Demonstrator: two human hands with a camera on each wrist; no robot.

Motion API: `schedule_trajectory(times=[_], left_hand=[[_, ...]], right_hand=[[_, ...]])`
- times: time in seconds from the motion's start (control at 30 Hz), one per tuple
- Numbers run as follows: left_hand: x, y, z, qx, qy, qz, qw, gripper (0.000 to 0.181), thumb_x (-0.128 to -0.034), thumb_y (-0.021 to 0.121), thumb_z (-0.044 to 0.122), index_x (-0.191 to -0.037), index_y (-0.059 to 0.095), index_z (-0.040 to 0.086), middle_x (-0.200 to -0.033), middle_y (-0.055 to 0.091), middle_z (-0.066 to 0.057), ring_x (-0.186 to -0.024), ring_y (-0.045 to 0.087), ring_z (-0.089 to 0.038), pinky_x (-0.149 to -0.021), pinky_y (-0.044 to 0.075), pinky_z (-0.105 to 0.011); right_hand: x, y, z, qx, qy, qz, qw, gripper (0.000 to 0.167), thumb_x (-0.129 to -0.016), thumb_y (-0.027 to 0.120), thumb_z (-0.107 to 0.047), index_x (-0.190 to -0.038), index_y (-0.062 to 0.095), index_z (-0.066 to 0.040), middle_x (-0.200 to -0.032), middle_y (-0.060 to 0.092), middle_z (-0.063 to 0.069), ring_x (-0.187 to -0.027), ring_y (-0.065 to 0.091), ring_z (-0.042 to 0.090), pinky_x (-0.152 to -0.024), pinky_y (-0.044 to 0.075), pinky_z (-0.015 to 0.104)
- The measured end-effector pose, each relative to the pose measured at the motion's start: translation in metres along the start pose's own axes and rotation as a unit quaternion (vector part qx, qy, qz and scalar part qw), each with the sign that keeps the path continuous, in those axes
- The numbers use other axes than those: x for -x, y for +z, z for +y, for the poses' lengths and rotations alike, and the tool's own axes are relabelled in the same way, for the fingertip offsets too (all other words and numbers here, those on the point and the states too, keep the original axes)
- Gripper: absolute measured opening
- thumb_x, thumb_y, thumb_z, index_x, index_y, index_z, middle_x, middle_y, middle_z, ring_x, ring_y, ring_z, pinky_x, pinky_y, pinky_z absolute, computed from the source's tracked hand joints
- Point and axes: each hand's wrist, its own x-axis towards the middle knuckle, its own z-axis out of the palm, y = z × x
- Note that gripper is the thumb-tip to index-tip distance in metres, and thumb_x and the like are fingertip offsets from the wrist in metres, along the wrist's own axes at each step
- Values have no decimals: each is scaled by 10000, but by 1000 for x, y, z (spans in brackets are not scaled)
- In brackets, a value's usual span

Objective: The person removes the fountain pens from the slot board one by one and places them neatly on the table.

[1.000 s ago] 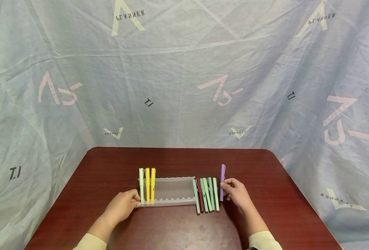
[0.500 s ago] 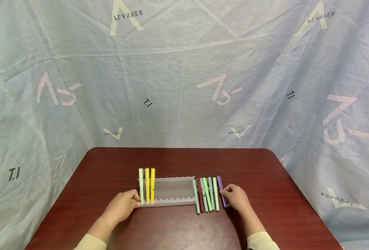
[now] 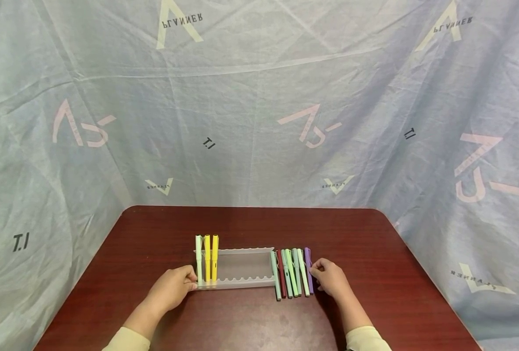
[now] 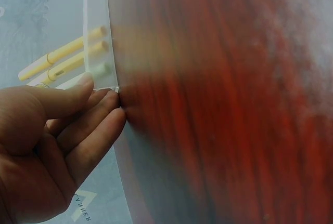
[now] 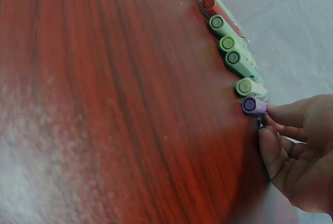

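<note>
Seven pens lie side by side on the table right of a clear plastic pen tray [image 3: 246, 282]. The rightmost is a purple pen [image 3: 308, 263], flat beside a pale green pen [image 3: 303, 273]. My right hand [image 3: 331, 280] touches the purple pen's right side with a fingertip; in the right wrist view, the thumb [image 5: 271, 148] appears apart from the purple pen [image 5: 252, 105]. My left hand [image 3: 173, 287] pinches the tray's near left corner between thumb and fingers. A whitish pen [image 3: 199, 258] and two yellow pens [image 3: 215, 258] rest in the tray's left slots.
A dark red pen [image 3: 281, 273] lies among the green pens next to the tray's right end. The brown-red table [image 3: 250, 321] has rounded far corners. Grey printed cloth [image 3: 250, 161] hangs behind and at both sides.
My right hand lowered the purple pen to the table and it moved left, now lying next to the pale green pen. The thumb has come away from it. My left hand stays at the tray.
</note>
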Motion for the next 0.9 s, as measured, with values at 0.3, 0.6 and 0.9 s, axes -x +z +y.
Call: schedule_trajectory(times=[0.3,0.6,0.9], left_hand=[[-1,1,-1,48,27,-11,10000,121,-873,729,150,-867,616,192,-905,728,47,-809,666,-113,-700,508,-360],[0,-1,0,-8,36,7,10000,115,-872,730,157,-867,619,188,-915,730,39,-812,664,-115,-707,507,-367],[0,-1,1,48,-19,-29,10000,120,-875,729,158,-865,617,200,-914,727,50,-799,652,-97,-697,497,-350]], right_hand=[[0,-2,-3,154,58,98,9998,214,-958,634,-275,-1003,618,-67,-816,623,71,-624,591,181,-557,515,337],[-5,13,-43,-233,-908,776,9926,165,-975,620,-295,-1038,656,-147,-891,647,43,-793,624,177,-690,488,314],[5,60,-105,-1079,-1908,-1057,9699,261,-975,618,-316,-1107,658,-94,-876,704,105,-762,680,240,-677,553,338]])
